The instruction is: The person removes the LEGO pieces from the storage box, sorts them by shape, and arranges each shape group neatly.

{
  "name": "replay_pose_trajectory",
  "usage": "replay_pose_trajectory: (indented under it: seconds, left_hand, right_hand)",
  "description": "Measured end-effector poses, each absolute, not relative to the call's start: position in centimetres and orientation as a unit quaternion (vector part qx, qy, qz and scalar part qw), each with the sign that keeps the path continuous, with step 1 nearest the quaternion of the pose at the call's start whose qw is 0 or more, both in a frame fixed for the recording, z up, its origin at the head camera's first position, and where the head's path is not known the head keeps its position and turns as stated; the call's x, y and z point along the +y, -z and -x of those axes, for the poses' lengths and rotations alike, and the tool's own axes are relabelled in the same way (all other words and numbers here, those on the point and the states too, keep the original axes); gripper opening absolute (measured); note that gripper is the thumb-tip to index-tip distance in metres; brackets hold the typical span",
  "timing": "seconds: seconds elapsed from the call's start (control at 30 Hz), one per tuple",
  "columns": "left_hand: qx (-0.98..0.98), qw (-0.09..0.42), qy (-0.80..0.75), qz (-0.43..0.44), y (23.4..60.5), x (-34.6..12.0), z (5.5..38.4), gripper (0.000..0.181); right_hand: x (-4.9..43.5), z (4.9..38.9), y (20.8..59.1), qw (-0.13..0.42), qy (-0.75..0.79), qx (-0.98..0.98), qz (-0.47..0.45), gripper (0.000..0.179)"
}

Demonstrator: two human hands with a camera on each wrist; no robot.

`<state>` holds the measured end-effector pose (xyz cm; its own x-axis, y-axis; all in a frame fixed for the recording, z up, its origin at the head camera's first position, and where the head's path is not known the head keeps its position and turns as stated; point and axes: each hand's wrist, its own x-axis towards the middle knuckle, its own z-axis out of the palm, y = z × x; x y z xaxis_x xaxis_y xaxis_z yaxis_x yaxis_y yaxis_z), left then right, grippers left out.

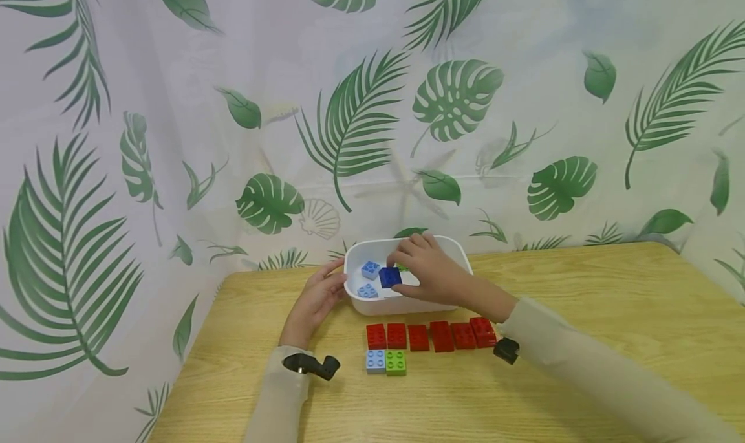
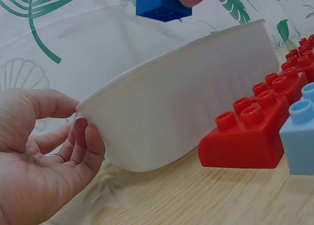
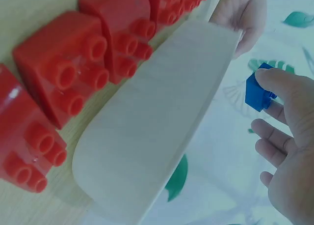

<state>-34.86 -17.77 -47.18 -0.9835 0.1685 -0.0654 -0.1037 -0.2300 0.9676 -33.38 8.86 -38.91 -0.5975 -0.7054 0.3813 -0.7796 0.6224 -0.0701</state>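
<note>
The right hand [image 1: 433, 271] pinches a dark blue block [image 1: 390, 277] between thumb and fingertips, holding it above the white tub [image 1: 401, 306], over its left half. With only the digits' ends on the block and the other fingers bent free of it, the grip seems chosen for picking a small thing out from among others. The left hand [image 1: 319, 297] holds the tub's left end, digits bent against the rim and outer wall, probably to keep a light container from sliding while the other hand works over it.

Inside the tub, two light blue blocks [image 1: 370, 270] lie toward the left, and something green [image 1: 401, 268] shows partly behind the right hand (too covered to make out its shape).

On the tabletop [image 1: 524, 398], just on the near side of the tub, six red blocks [image 1: 419, 338] form a left-to-right row, studs up. Nearer again, below the row's left end, a pale blue brick [image 1: 375, 361] and a lime green brick [image 1: 396, 363] sit side by side. Such lines look deliberate, grouping red apart from other colours and leaving each block easy to see.
</note>
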Motion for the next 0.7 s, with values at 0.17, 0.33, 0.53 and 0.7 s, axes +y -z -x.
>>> replay_pose_trajectory:
  seconds: [0.17, 0.33, 0.53, 0.7]
  left_hand:
    - [0.619, 0.096, -0.779, 0.003, 47.3, -17.6, 35.2, 0.053]
    - [0.620, 0.099, -0.778, 0.016, 47.2, -17.6, 35.3, 0.052]
    - [0.617, 0.095, -0.781, 0.014, 47.3, -17.6, 35.3, 0.052]
    - [0.617, 0.096, -0.781, 0.016, 47.4, -17.6, 35.4, 0.053]
  right_hand:
    - [9.4, 31.5, 38.7, 0.171, -0.109, -0.870, -0.449, 0.039]
    - [10.1, 30.0, 39.0, 0.145, -0.110, -0.865, -0.469, 0.039]
    - [11.0, 28.8, 39.9, 0.121, -0.086, -0.865, -0.480, 0.040]
    - [11.6, 27.8, 40.7, 0.110, -0.070, -0.861, -0.491, 0.040]
